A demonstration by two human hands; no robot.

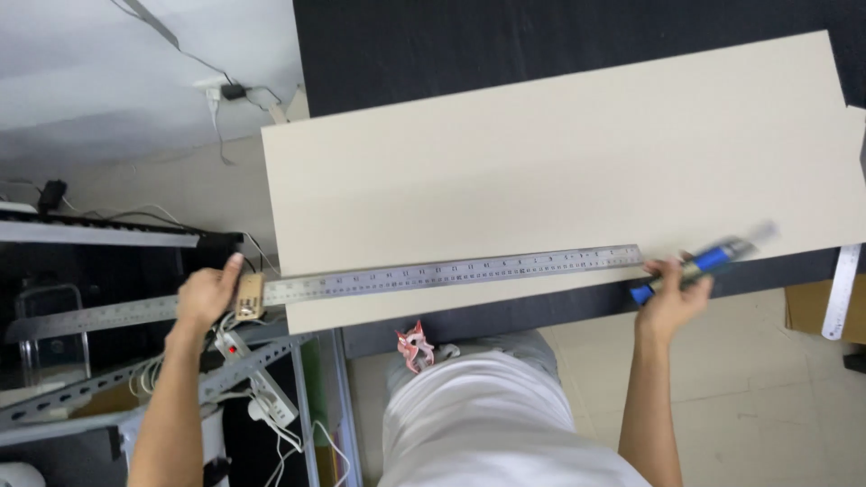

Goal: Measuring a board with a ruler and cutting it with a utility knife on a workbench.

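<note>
Hands, two: left hand (207, 296) on one ruler (361, 284), right hand (672, 293) gripping one knife (713, 261).

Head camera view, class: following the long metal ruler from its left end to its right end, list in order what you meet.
Left hand pressing on the steel ruler → left edge of the beige board → ruler's right end → right hand gripping a blue-handled knife.
</note>
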